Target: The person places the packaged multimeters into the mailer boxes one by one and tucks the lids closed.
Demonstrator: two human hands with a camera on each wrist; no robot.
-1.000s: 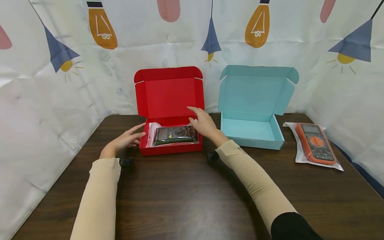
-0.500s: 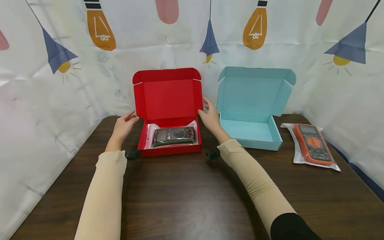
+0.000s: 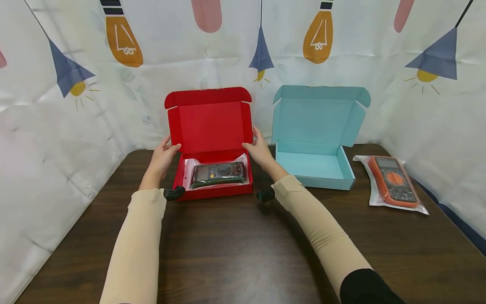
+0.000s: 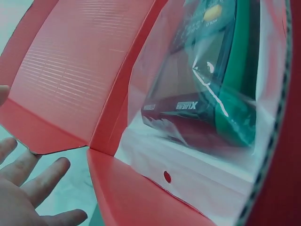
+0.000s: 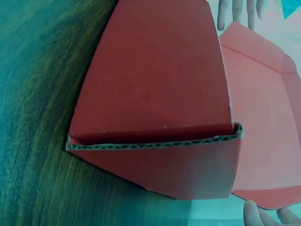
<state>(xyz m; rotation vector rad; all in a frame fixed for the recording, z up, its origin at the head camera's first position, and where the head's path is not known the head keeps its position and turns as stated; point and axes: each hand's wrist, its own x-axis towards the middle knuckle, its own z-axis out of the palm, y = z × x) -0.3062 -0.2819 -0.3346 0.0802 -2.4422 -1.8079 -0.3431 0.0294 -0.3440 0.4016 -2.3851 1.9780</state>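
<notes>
A red cardboard box [image 3: 214,193] stands with its lid [image 3: 211,124] raised. Inside lies a green-sided multimeter [image 3: 218,174] in a clear plastic bag [image 4: 155,174]. My left hand [image 3: 158,162] is beside the lid's left edge. In the left wrist view its fingers [image 4: 47,181] are spread and mostly straight, at the edge of the lid's flap. On the other side my right hand [image 3: 261,153] reaches the lid's right edge, its thumb pointing at the front of the flap and its fingers extended upward. The right wrist view shows its fingertips [image 5: 251,212] right at the lid's edge.
To the right of the red box, a light blue box [image 3: 315,114] stands with its lid up and nothing inside. Farther right lies an orange multimeter [image 3: 396,181] in a clear bag. A white printed cloth [image 3: 163,80] hangs behind the dark wooden table [image 3: 235,253].
My right hand has moved from above the bagged multimeter to the lid's right edge. My left hand has gone from the box's left wall up to the lid's left edge. The lid stays raised.
</notes>
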